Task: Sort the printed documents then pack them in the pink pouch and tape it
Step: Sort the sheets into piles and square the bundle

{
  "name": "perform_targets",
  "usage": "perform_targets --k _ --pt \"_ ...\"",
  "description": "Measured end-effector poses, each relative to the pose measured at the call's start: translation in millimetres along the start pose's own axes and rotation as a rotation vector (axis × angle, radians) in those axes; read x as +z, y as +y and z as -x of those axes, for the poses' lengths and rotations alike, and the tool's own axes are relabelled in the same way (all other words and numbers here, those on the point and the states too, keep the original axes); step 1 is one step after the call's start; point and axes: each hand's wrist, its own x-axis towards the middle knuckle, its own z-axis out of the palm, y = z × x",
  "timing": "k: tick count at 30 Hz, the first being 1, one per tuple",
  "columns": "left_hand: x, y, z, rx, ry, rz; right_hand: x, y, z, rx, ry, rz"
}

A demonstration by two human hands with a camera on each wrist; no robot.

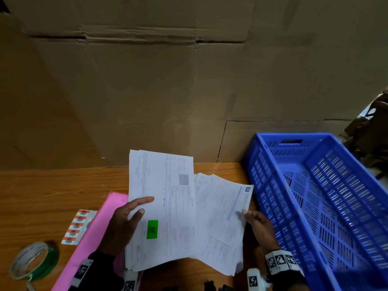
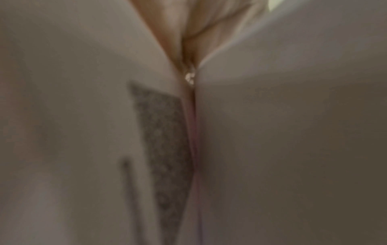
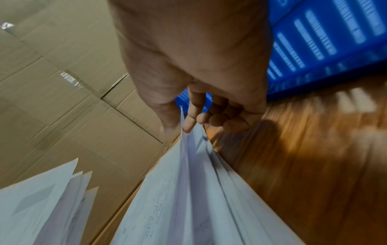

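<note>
Cardboard backs the wooden table (image 1: 52,196) — both hands grip printed documents (image 1: 161,206), left hand (image 1: 123,225), right hand (image 1: 259,225).

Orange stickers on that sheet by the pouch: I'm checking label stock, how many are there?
5 show on the sheet, in one column from its far end to its near end, left of the pink pouch. None looks hidden, though the picture is soft.

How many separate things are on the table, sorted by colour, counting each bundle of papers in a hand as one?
White paper bundles: 2, one in the left hand at, one in the right hand at
Pink pouch: 1
Blue crate: 1
Green tape roll: 1
Orange label strip: 1
Total: 6
</note>
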Motion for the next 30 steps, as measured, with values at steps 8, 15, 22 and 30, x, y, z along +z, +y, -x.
perform_targets --k 8,15,22,30 --pt "0.1 4.8 -0.9 -0.007 -0.002 -0.028 15.4 8.2 -13.4 0.006 -0.033 0.128" --pt "-3.9 -5.8 0.6 -0.024 0.013 -0.071 26.7 -5.5 5.8 -0.052 -0.181 0.228" --pt "-5.6 -1.3 3.4 -0.070 0.057 -0.024 8.7 -74.2 32.7 -0.497 -0.087 0.101" --pt "-2.8 -4.4 -3.2 -0.030 -0.004 -0.062 -8.3 -127.6 63.3 -0.501 -0.233 -0.271"
